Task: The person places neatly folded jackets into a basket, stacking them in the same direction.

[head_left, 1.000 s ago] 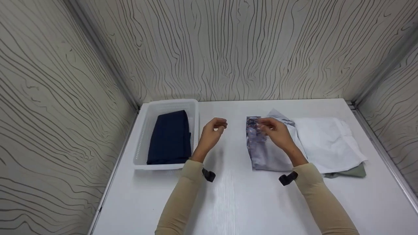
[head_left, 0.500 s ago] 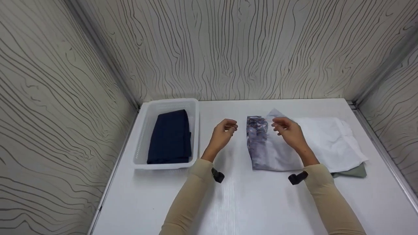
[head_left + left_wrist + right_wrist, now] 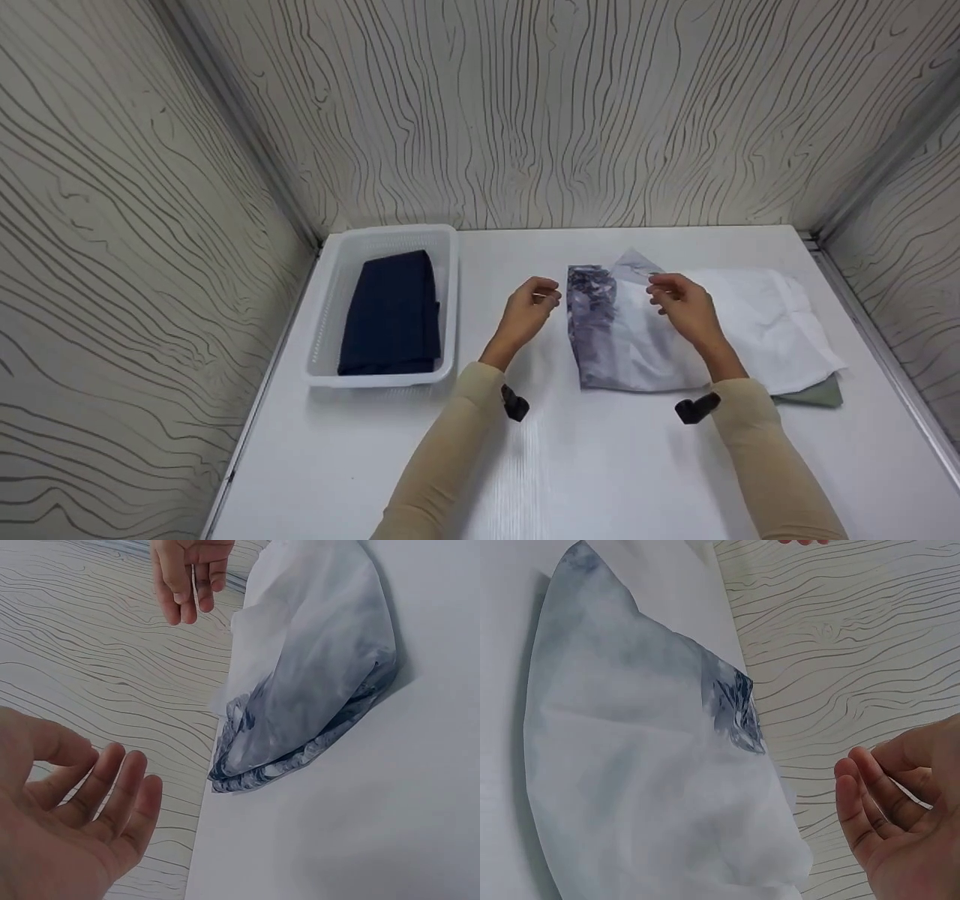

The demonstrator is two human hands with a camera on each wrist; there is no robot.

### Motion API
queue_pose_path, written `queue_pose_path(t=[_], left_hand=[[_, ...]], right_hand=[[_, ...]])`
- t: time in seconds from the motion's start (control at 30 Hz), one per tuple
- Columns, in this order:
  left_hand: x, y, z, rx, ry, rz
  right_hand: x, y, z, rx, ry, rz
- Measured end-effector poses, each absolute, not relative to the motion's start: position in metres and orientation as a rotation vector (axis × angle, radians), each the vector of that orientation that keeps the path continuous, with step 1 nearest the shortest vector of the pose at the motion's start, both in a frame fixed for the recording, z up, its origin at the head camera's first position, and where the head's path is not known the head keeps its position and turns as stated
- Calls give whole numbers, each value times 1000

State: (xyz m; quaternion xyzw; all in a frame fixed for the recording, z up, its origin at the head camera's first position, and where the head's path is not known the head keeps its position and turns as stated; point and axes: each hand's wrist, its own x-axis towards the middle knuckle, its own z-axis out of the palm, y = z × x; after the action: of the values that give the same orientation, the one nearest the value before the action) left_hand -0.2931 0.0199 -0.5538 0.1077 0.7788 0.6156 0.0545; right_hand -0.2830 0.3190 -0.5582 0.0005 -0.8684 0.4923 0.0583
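We hover our left hand [image 3: 527, 309] just left of the printed cloth [image 3: 600, 341], our right hand [image 3: 684, 306] above it, all fingers [image 3: 124, 791] loosely curved, empty.

Cloth [image 3: 645, 757]: pale grey-blue, lying on the white tabletop [image 3: 499, 720], lightly creased, a dark-blue patterned patch [image 3: 735, 711] near its right edge
Right hand [image 3: 907, 825]: lower right, fingers loosely bent, apart from the cloth
Left hand [image 3: 804, 541]: fingertips only, at the top edge
Wall [image 3: 840, 645]: pale, with wavy wood-grain lines
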Motion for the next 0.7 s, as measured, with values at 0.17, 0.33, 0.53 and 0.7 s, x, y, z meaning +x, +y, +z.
queue_pose_path(t=[0.17, 0.33, 0.53, 0.7], left_hand=[[-294, 26, -561, 273, 2353, 1863], [-294, 31, -570, 239, 2351, 1824], [-291, 35, -582, 210, 2373, 1731], [-289, 37, -592, 203, 2408, 1650]], right_hand=[[-283, 329, -568, -34, -2659, 1436], [-280, 339, -578, -89, -2721, 1337], [-278, 346, -585, -161, -2789, 1333], [-277, 353, -589, -154, -2872, 1307]])
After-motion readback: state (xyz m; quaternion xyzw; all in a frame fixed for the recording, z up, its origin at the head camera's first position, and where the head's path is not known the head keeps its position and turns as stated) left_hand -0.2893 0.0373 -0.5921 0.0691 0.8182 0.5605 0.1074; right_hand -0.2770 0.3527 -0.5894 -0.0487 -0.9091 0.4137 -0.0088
